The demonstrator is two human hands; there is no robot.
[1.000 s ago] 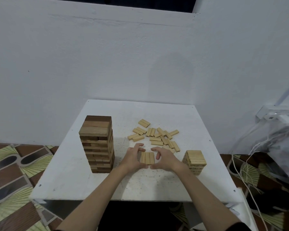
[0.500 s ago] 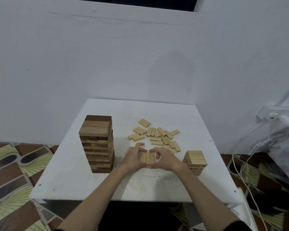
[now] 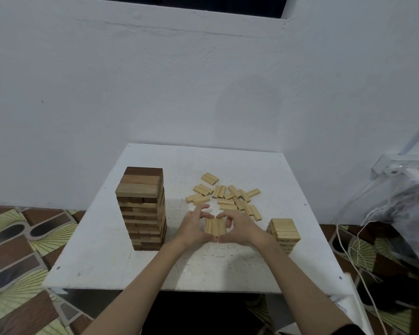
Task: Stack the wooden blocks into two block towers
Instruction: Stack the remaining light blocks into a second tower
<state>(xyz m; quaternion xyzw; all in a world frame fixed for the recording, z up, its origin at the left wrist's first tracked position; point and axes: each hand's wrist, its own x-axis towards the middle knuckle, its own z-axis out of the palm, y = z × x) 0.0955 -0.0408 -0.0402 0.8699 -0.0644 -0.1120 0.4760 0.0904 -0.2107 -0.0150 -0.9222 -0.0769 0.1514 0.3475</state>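
Wooden row (image 3: 215, 226) is cupped between left hand (image 3: 193, 228) and right hand (image 3: 240, 228), fingers curled; squeezed unevenly, blocks may buckle toward 12 o'clock.

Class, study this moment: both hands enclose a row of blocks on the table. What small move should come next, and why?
Probably lift the squared row of blocks, which the left hand and right hand pinch between them, and set it on the short light tower to the right. The row looks flush, and that tower is far lower than the dark tower.
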